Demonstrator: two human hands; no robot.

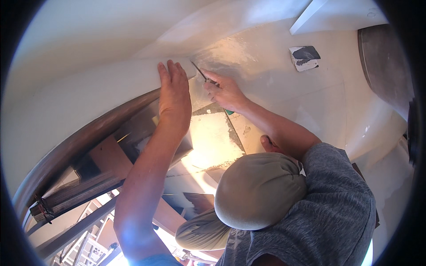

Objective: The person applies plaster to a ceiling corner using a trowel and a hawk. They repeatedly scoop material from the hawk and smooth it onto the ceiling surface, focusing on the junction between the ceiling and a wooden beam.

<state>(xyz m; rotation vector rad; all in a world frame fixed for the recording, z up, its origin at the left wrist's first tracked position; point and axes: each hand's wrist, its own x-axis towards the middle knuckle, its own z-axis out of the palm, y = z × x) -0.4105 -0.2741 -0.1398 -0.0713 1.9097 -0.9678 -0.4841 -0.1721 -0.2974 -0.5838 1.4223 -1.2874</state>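
My left hand [172,88] lies against the lower edge of the pale wall [111,82], with its fingers stretched out and nothing held. Just to its right, my right hand [224,93] is closed around a slim hand tool [199,70] with a thin dark blade. The blade slants up and left, its tip close to the corner where the wall meets the worn pale surface [266,88]. Most of the handle is hidden in my fist. A small green piece [229,112] shows below the hand; I cannot tell whether it belongs to the tool.
A dark curved wooden rail [88,122] runs along the wall at left, above gaps and boards. A brightly lit square slab [213,139] lies below my hands. At upper right are a dark-and-white flat piece [305,58] and a brown curved object [384,66]. My bent knee [259,190] is close below.
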